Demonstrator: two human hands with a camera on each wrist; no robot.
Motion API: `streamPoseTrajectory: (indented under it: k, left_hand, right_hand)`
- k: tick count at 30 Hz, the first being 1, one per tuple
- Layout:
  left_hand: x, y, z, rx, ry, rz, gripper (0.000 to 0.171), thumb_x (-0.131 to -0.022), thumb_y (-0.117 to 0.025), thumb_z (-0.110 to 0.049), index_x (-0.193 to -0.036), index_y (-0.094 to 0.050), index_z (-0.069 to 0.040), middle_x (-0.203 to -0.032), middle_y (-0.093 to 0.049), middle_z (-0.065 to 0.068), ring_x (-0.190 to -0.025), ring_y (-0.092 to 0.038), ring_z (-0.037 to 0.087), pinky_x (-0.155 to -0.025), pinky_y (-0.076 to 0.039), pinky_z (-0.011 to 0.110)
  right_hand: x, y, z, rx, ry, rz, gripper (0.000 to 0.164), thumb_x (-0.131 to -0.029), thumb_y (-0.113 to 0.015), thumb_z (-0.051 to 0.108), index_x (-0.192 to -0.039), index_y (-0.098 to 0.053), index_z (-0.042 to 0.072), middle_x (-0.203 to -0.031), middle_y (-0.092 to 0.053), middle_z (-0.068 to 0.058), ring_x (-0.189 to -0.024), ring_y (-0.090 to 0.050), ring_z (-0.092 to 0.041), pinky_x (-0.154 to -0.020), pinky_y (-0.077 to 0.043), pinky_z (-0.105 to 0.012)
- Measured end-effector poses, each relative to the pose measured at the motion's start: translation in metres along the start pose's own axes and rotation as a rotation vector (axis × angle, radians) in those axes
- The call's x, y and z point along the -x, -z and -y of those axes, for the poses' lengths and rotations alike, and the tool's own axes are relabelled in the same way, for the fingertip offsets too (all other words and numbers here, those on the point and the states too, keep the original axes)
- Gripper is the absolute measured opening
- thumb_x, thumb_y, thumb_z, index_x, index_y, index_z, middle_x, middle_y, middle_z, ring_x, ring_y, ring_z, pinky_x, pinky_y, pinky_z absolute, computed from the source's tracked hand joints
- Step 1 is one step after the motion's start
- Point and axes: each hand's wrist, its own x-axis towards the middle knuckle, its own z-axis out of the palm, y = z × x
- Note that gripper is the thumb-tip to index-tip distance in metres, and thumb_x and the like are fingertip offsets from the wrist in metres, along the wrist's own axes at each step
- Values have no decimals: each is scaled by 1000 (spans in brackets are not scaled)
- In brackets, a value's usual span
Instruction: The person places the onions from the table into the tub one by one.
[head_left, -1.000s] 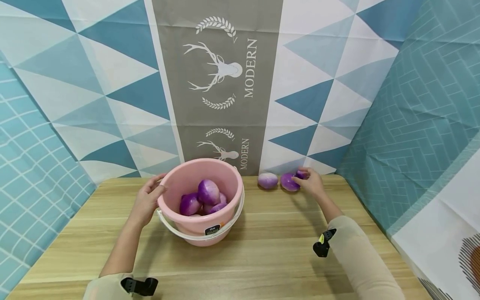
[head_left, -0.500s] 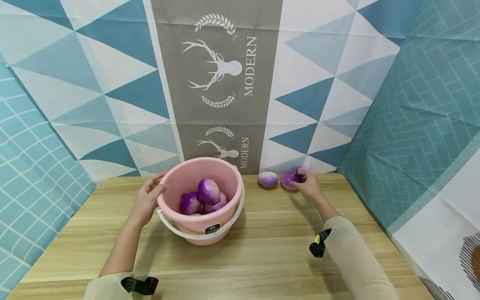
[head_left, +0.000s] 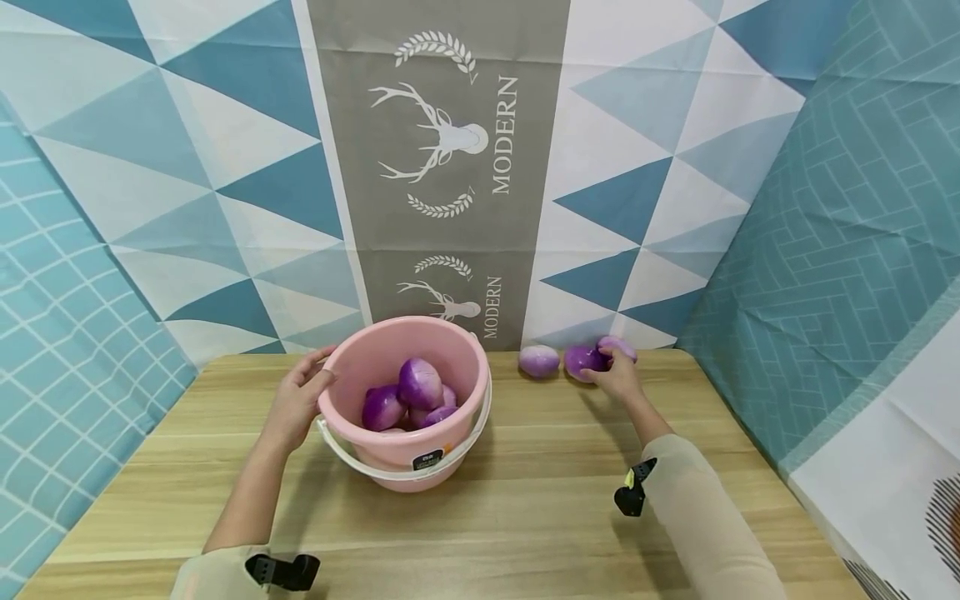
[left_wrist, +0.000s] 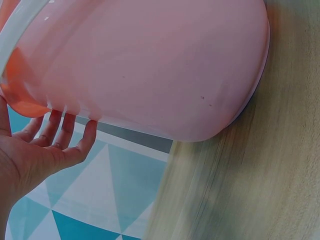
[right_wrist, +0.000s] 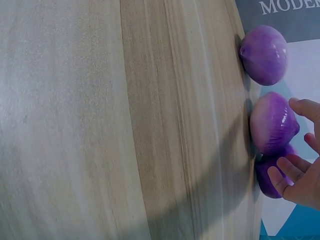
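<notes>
My left hand (head_left: 296,404) holds the left rim of a pink bucket (head_left: 371,454), with the thumb over the edge and the fingers against the outer wall (left_wrist: 150,65). Several purple onions (head_left: 420,382) lie inside the bucket. Three more stand in a row at the table's back edge: a paler left onion (head_left: 538,361), a middle onion (head_left: 581,364) and a right onion (head_left: 621,345). Around the middle one my right hand (head_left: 622,382) spreads its thumb and fingers; in the right wrist view, its fingertips (right_wrist: 275,175) overlap the right onion. Whether they touch it is unclear.
A wooden table (head_left: 525,517) carries everything. The bucket's white handle (head_left: 397,476) hangs down at its front. Patterned cloth panels (head_left: 442,167) rise close behind the onions and on both sides.
My right hand has shifted slightly left and down, off the right onion toward the middle one, so more of the right onion shows. The left hand and bucket stay put.
</notes>
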Motion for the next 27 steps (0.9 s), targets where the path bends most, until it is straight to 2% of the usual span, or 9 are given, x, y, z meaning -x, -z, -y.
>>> streamPoseTrajectory:
  k: [10,17,22,27]
  left_hand:
    - [1,-2,-1,-21,17,-8,46,-94,-45,-11,-138,-35,2,-96,-56,-10,-84,-60,2,-68,-55,20]
    - [-1,-4,-2,-20,26,1,48,-94,-45,-10,-139,-34,1,-98,-56,-10,-86,-60,3,-70,-55,21]
    - [-1,-3,-2,-17,24,-3,47,-94,-44,-10,-139,-34,1,-98,-56,-9,-86,-60,3,-70,-55,21]
    - [0,-1,-3,-24,35,-8,48,-94,-45,-10,-139,-34,0,-98,-56,-10,-86,-60,2,-70,-55,21]
  right_hand:
    - [-2,-10,-7,117,-5,-1,72,-82,-69,22,-136,-34,-9,-138,-36,-35,-129,-34,-48,-110,-28,-54]
    - [-3,-10,-9,182,15,2,75,-81,-69,20,-139,-30,-9,-138,-34,-37,-129,-32,-49,-109,-27,-56]
    - [-4,-13,-7,194,30,8,76,-79,-71,19,-138,-31,-8,-136,-35,-37,-129,-32,-49,-109,-27,-57]
    - [-6,-19,-7,170,50,-24,70,-78,-73,17,-132,-37,-7,-130,-40,-35,-125,-36,-47,-107,-30,-56]
